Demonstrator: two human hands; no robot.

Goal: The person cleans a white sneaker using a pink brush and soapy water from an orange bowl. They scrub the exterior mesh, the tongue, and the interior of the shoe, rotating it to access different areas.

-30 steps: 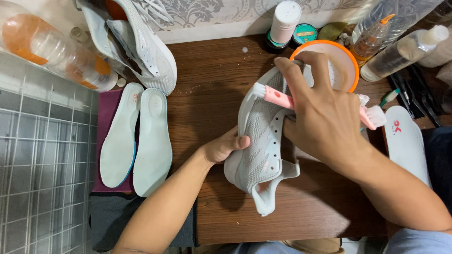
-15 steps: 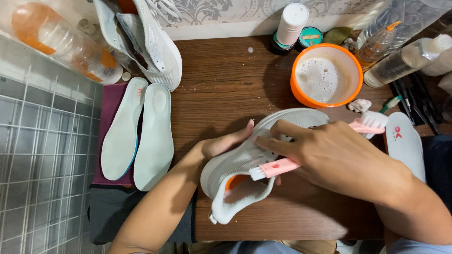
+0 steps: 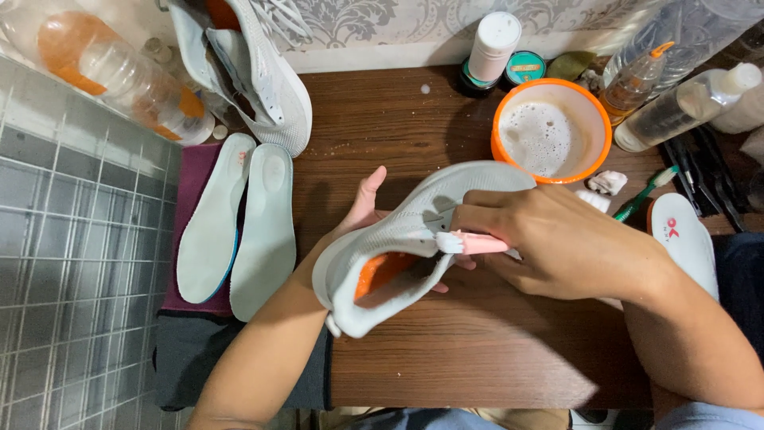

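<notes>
Head view: left hand (image 3: 362, 211) is cradling the grey shoe (image 3: 414, 239) from beneath, its long axis slanting toward the orange bowl (image 3: 509, 119), while right hand (image 3: 557, 247), closed on a pink brush (image 3: 477, 244), is pressing bristles to its collar.

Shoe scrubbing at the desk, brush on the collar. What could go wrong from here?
1. The orange bowl of foamy water sits just behind the right hand; a back-swing could tip it.
2. The left hand cradles the white shoe from below only; brush pressure might twist it loose.
</notes>
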